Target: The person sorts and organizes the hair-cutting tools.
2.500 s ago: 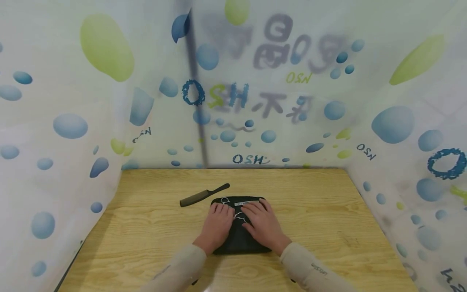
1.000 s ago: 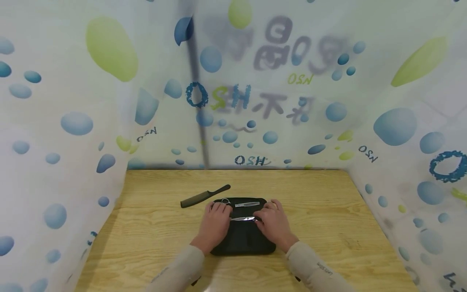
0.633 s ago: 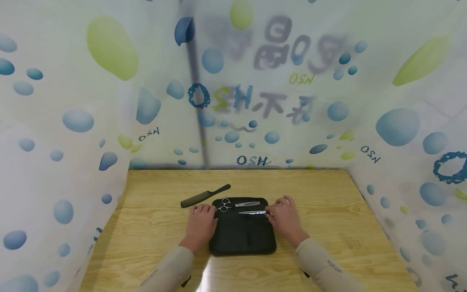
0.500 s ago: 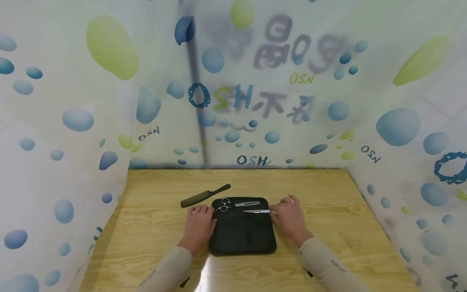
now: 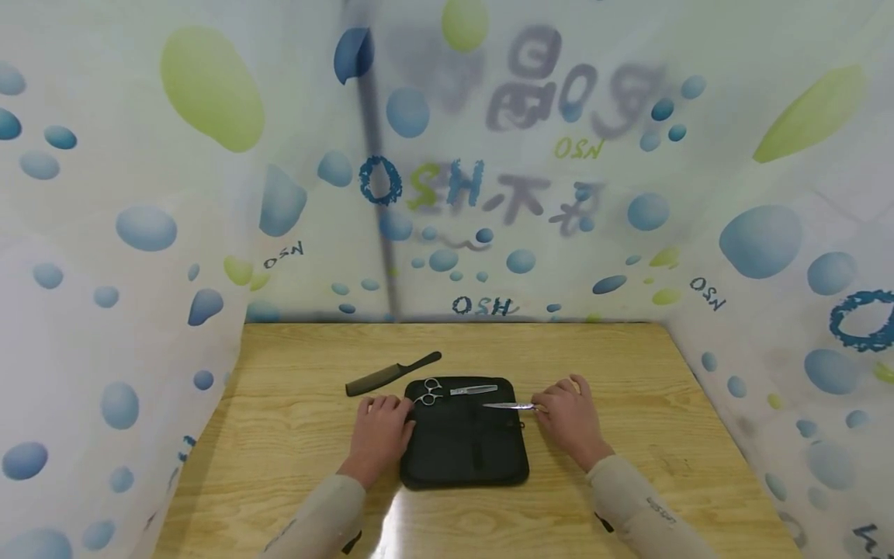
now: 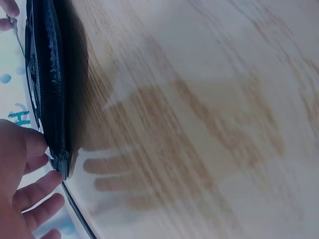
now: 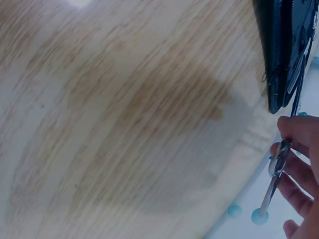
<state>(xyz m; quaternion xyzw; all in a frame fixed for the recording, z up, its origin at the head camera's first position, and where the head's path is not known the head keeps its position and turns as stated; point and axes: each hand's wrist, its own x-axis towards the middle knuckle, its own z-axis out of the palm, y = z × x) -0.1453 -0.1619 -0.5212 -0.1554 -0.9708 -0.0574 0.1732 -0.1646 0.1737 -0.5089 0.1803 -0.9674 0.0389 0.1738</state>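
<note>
A black zip case [image 5: 464, 454] lies open and flat on the table. Silver finger rings [image 5: 428, 400] and a comb-toothed blade [image 5: 475, 390], which look like one pair of thinning scissors, lie across its upper part. My left hand [image 5: 380, 431] grips the case's upper left corner; in the left wrist view the thumb and fingers [image 6: 40, 191] meet around that corner. Just beyond the case's right edge, my right hand [image 5: 569, 415] pinches a pair of hair scissors [image 5: 506, 406] by the handles, blades pointing left over the case. In the right wrist view a ring handle [image 7: 275, 167] hangs among the fingers.
A dark comb [image 5: 380, 379] with a handle lies behind the case to the left. The wooden table [image 5: 628, 365] is enclosed by a patterned white curtain [image 5: 447, 287] at the back and both sides. A dark strap [image 5: 478, 456] sits inside the case.
My right hand has drawn the hair scissors rightward, from mid-case to past its right edge. My left hand has moved from over the case to its left corner.
</note>
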